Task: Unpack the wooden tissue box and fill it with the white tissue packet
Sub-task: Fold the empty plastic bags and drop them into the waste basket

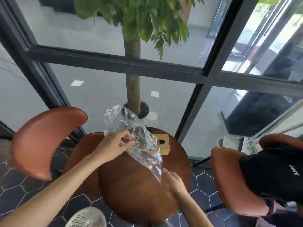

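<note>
A light wooden tissue box [163, 144] with an oval slot on top stands on the far right part of the round brown table [134, 194]. In front of it hangs a crumpled clear plastic bag [141, 138], lifted off the table and partly covering the box. My left hand [114, 143] pinches the bag at its middle. My right hand [174, 180] is blurred, low over the table, at the bag's lower tip; whether it holds the plastic cannot be told. No white tissue packet is in view.
A brown chair [45, 145] stands at the left and another brown chair [234, 182] at the right with a black bag [272, 174] on it. A potted tree [133, 89] rises behind the table before dark-framed windows. A white mesh object [86, 217] lies on the tiled floor.
</note>
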